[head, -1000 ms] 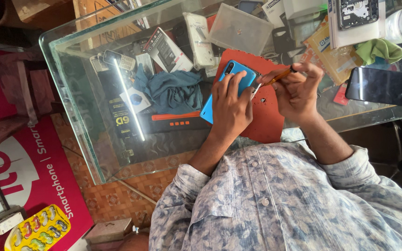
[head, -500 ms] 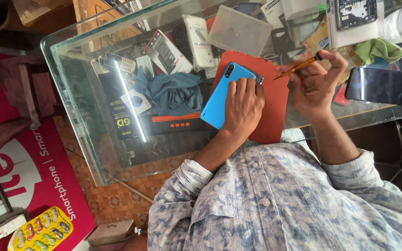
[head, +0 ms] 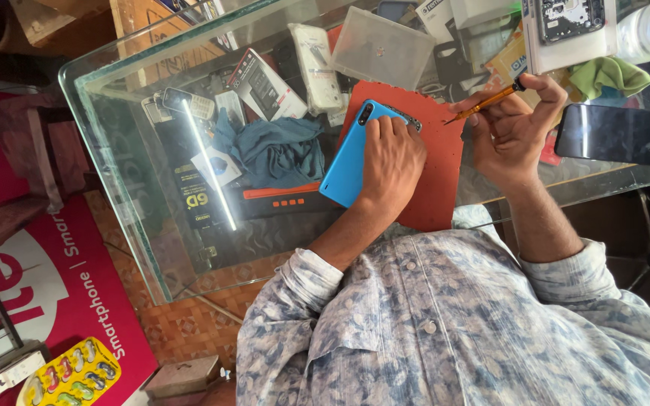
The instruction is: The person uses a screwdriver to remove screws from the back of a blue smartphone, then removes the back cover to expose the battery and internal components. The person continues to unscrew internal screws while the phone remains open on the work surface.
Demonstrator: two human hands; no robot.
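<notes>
Blue smartphone [head: 353, 156] lay back-up on the red mat [head: 438, 173], pinned flat under your left hand [head: 391, 159]. Your right hand [head: 509, 128] pinched an orange screwdriver [head: 484, 101] clear of it; seemingly between screws, the tip next needed seating.

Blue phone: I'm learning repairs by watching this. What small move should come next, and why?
Probably bring the screwdriver tip back down to the blue phone's top edge: the right hand holds it lifted clear, while the left hand pins the phone on the red mat.
</notes>
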